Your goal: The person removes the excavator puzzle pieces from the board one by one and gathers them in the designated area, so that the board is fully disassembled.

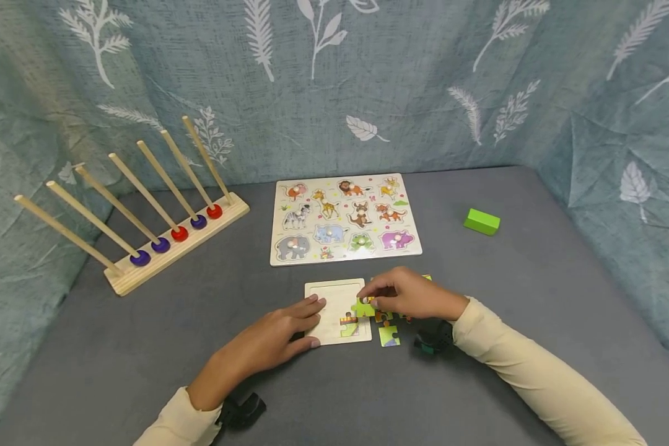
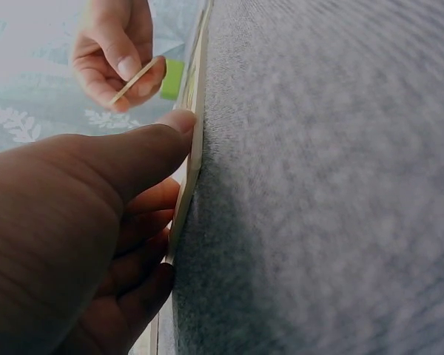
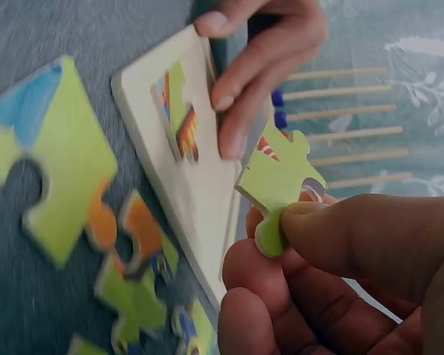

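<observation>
My left hand [image 1: 284, 329] rests on the left edge of a square wooden puzzle tray [image 1: 336, 303], fingers spread over it and thumb at its near corner. Between thumb and fingers, my right hand [image 1: 411, 295] pinches a green jigsaw piece [image 3: 274, 177] with a red-and-white striped patch, raised over the tray's right side. One piece, green with red and yellow [image 1: 349, 326], lies inside the tray near its lower right corner. Several loose pieces lie right of the tray, partly hidden under my right hand; a green-and-blue piece [image 1: 389, 336] is nearest me.
Behind the tray lies an animal peg puzzle board [image 1: 345, 220]. A wooden peg rack [image 1: 181, 244] with red and blue beads stands at the left, its rods upright. A green block [image 1: 482, 222] sits at the back right. A patterned curtain [image 1: 412, 80] hangs behind the table.
</observation>
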`<state>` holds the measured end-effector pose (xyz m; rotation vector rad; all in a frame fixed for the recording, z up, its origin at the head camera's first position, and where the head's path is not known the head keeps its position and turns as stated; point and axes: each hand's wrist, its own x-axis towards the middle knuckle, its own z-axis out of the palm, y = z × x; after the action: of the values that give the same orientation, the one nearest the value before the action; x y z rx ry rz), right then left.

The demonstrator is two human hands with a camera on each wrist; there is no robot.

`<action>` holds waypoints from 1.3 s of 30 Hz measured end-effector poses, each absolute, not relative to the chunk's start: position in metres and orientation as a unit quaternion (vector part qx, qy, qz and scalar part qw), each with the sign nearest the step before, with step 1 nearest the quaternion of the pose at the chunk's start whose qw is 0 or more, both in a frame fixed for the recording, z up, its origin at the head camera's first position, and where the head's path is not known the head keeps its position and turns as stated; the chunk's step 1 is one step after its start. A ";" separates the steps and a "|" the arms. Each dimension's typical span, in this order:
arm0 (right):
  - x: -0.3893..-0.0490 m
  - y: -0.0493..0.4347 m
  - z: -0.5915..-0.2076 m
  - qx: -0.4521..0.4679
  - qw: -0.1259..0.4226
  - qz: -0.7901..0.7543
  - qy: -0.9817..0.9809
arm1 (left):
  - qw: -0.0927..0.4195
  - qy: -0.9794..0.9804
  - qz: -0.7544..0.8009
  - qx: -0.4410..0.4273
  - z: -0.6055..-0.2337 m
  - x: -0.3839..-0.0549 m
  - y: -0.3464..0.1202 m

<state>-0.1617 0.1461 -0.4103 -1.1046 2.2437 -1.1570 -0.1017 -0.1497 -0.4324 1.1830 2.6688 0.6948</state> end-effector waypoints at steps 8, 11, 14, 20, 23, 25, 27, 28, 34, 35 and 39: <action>-0.162 0.160 -0.414 -0.366 0.197 -0.431 0.801 | 0.067 0.885 0.240 0.393 -0.433 -0.102 -0.150; -0.162 0.166 -0.415 -0.354 0.194 -0.436 0.804 | 0.068 0.885 0.245 0.389 -0.433 -0.103 -0.150; -0.160 0.173 -0.415 -0.347 0.188 -0.437 0.808 | 0.067 0.887 0.244 0.387 -0.433 -0.103 -0.150; -0.153 0.187 -0.418 -0.345 0.199 -0.449 0.800 | 0.069 0.890 0.242 0.381 -0.431 -0.101 -0.149; -0.150 0.192 -0.420 -0.350 0.194 -0.452 0.797 | 0.070 0.890 0.245 0.379 -0.432 -0.101 -0.148; -0.149 0.195 -0.421 -0.353 0.189 -0.452 0.797 | 0.068 0.888 0.247 0.381 -0.433 -0.101 -0.148; -0.148 0.197 -0.421 -0.353 0.189 -0.451 0.798 | 0.064 0.887 0.248 0.384 -0.434 -0.101 -0.148; -0.147 0.198 -0.421 -0.352 0.188 -0.449 0.799 | 0.061 0.887 0.248 0.386 -0.434 -0.101 -0.148; -0.143 0.203 -0.419 -0.350 0.200 -0.451 0.796 | 0.047 0.885 0.248 0.392 -0.437 -0.102 -0.148; -0.143 0.204 -0.419 -0.353 0.202 -0.451 0.795 | 0.045 0.885 0.248 0.392 -0.437 -0.102 -0.147; -0.142 0.208 -0.420 -0.365 0.217 -0.449 0.786 | 0.044 0.885 0.249 0.391 -0.437 -0.102 -0.147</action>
<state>-0.1419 0.2081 -0.4199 -1.0120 2.1763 -1.2449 -0.1016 -0.1471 -0.4370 1.1957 2.7055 0.7608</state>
